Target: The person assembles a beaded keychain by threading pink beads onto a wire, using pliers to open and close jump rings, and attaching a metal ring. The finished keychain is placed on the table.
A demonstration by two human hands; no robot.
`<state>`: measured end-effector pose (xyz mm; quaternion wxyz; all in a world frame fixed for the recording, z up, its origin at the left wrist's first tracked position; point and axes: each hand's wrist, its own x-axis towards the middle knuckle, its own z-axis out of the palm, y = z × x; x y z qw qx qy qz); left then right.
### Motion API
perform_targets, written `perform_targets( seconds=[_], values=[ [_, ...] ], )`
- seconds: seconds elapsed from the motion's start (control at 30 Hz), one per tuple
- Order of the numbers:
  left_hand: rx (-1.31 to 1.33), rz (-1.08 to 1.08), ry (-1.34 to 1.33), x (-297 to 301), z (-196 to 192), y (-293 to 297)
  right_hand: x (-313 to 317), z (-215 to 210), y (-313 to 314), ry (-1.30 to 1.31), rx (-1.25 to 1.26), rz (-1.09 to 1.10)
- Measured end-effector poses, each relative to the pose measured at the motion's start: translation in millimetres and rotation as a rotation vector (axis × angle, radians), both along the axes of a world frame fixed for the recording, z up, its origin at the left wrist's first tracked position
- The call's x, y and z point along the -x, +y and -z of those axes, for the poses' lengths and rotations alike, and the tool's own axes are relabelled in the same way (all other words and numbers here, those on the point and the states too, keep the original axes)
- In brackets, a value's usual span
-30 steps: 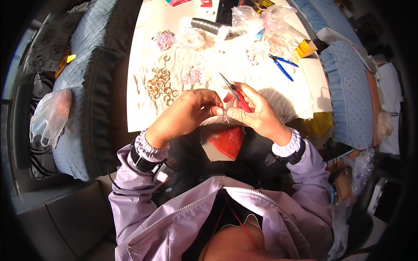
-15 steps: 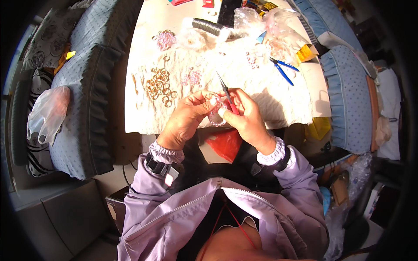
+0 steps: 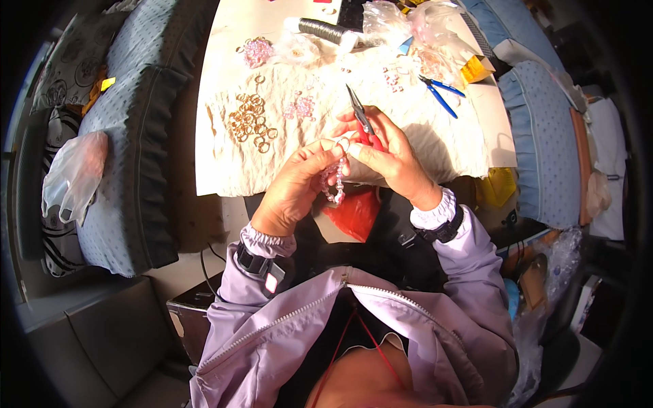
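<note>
My left hand [image 3: 296, 178] pinches a beaded bracelet [image 3: 333, 185] of pink and clear beads, which dangles below the fingers over the table's near edge. At its upper end a small gold ring [image 3: 344, 143] shows between my two hands. My right hand [image 3: 394, 160] is closed around red-handled needle-nose pliers [image 3: 364, 122], their dark jaws pointing away from me. The right thumb and a finger reach close to the ring; whether they touch it I cannot tell. Ahead on the cloth lie several gold rings [image 3: 250, 122] and loose pink beads [image 3: 299, 107].
A pale crumpled cloth [image 3: 224, 170] covers the table. Blue-handled cutters [image 3: 441, 95] lie at right, near plastic bags [image 3: 432, 30]. Toward the back are a dark thread spool [image 3: 320, 28] and a pink bead cluster [image 3: 256, 52]. Blue padded seats [image 3: 129, 163] flank the table.
The bracelet now hangs down from my left fingers instead of being bunched between both hands. My right hand has shifted slightly away from me and right, and the pliers show more of their jaws.
</note>
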<state>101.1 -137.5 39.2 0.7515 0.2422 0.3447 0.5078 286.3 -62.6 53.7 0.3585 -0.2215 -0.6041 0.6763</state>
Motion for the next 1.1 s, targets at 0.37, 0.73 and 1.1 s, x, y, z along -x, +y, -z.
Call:
perform_targets(
  seconds=[0.37,0.73,1.1],
  values=[
    [0.058,-0.033,-0.132,-13,0,-15,-1,-7,-5,0.016,0.058,-0.111],
    [0.011,-0.086,-0.011,-16,4,-13,6,4,0,-0.049,-0.015,0.13],
    [-0.113,-0.328,0.273,-9,14,-7,-36,-11,6,-0.63,-0.489,-0.037]
  ],
)
